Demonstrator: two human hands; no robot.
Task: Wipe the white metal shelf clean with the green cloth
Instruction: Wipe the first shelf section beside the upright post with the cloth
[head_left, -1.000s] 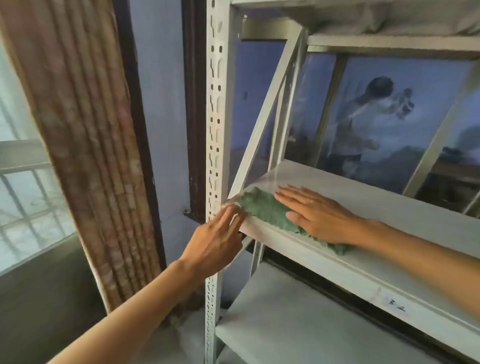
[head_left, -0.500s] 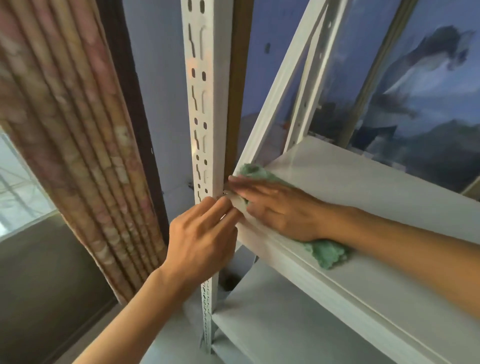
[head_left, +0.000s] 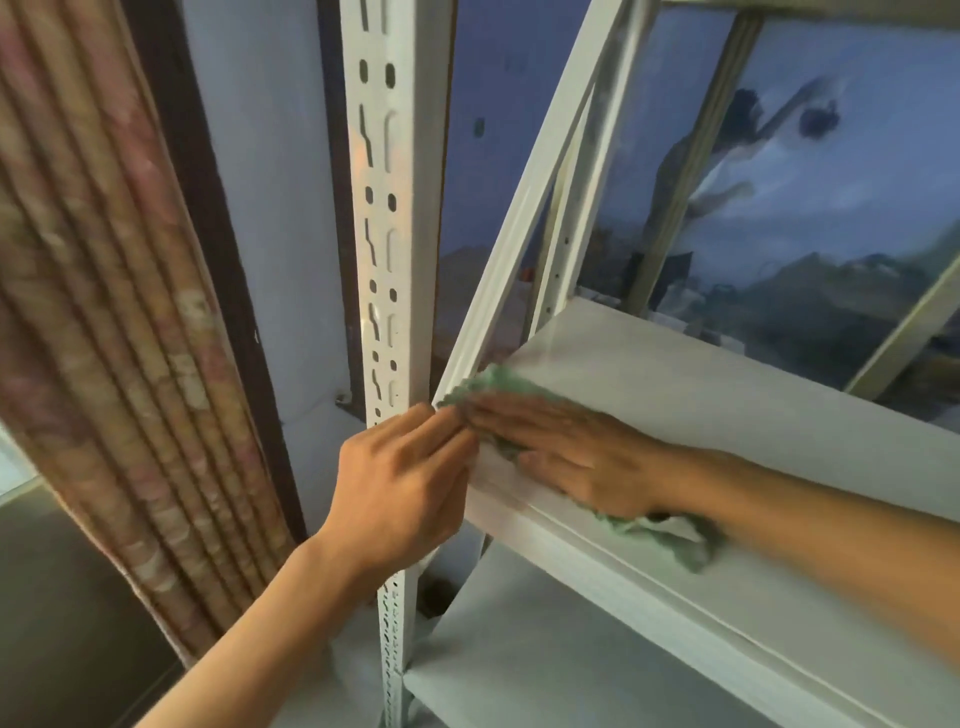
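The white metal shelf (head_left: 727, 395) runs from the centre to the right. A green cloth (head_left: 496, 382) lies at its left front corner, mostly hidden under my right hand (head_left: 566, 452), which presses flat on it with fingers stretched toward the corner. A bit of cloth (head_left: 670, 540) also sticks out under my wrist. My left hand (head_left: 400, 488) grips the shelf's front left corner by the perforated white upright (head_left: 387, 260), fingers curled onto the edge, touching the cloth's tip.
A diagonal white brace (head_left: 524, 208) rises from the shelf corner. A lower white shelf (head_left: 545, 654) sits beneath. A folded patterned curtain (head_left: 104, 312) hangs at the left. Dark glass (head_left: 805, 208) with reflections stands behind the rack.
The view has shifted slightly closer. My right hand has pushed the cloth a little further into the left corner. My left hand stays at the corner by the upright.
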